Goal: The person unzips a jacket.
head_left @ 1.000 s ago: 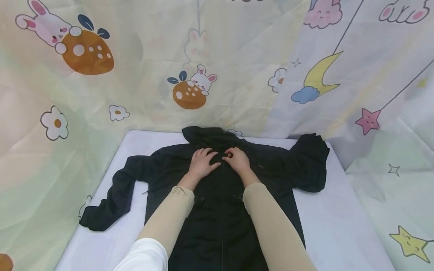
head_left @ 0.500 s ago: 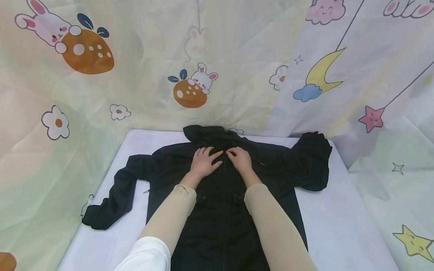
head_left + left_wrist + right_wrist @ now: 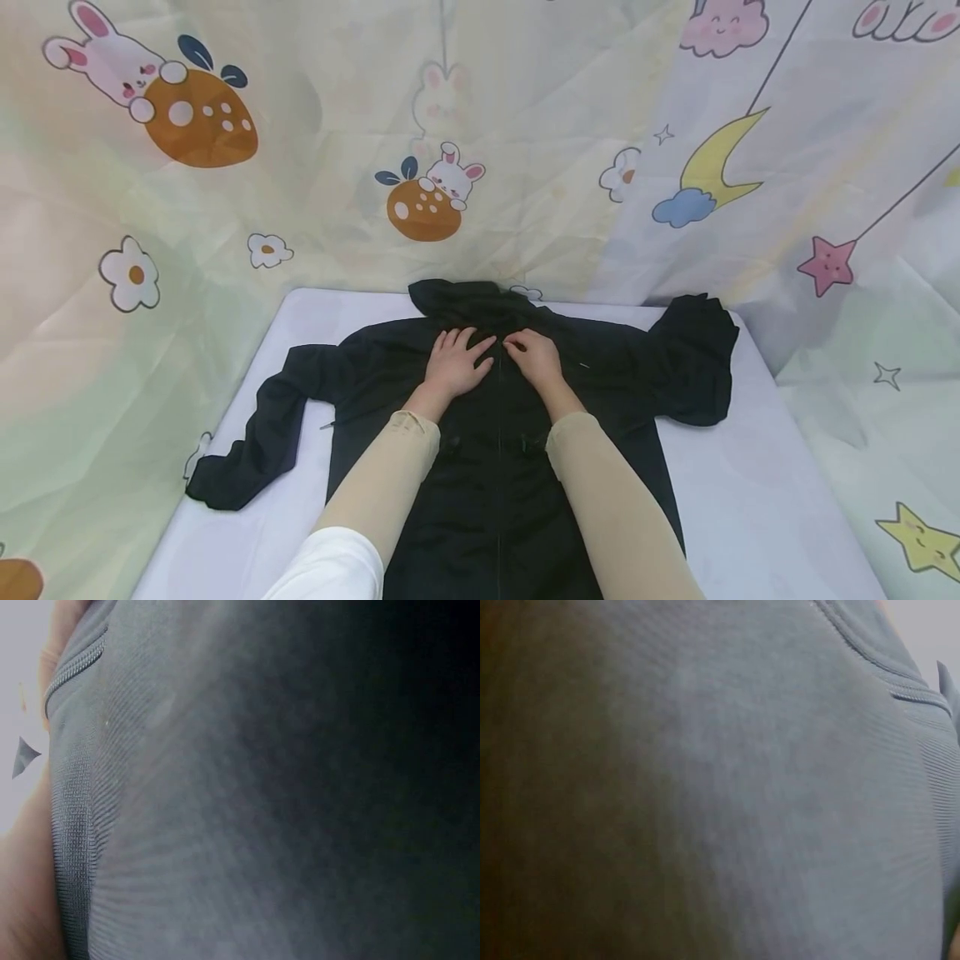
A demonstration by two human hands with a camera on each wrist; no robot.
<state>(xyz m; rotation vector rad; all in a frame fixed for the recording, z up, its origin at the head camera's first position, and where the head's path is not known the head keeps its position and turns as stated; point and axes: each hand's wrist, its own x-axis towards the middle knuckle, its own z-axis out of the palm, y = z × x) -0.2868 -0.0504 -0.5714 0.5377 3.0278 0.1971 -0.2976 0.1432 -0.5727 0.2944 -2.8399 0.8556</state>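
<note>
A black zip-up jacket [image 3: 450, 533] lies front up, with its collar [image 3: 457, 296] at the far end and its sleeves out to the sides. The left hand [image 3: 454, 364] rests on the upper chest, fingers spread beside the front zipper [image 3: 499, 483]. Opposite it, the right hand [image 3: 536, 358] has thumb and forefinger drawn together at the zipper's top, pinching there; the pull itself is hidden. Close-up jacket cloth [image 3: 172, 825] fills most of the left wrist view. Cloth also covers the right wrist view, with a stitched seam [image 3: 870, 660] near the top right.
The white-covered table [image 3: 750, 500] shows on both sides of the jacket. The left sleeve [image 3: 262, 442] bends toward the near side; the right sleeve [image 3: 693, 362] is bunched. A printed curtain [image 3: 525, 100] hangs behind the table and along its sides.
Both hands stay almost in place at the top of the zipper. The right fingertips draw closer together, and the head view shifts slightly.
</note>
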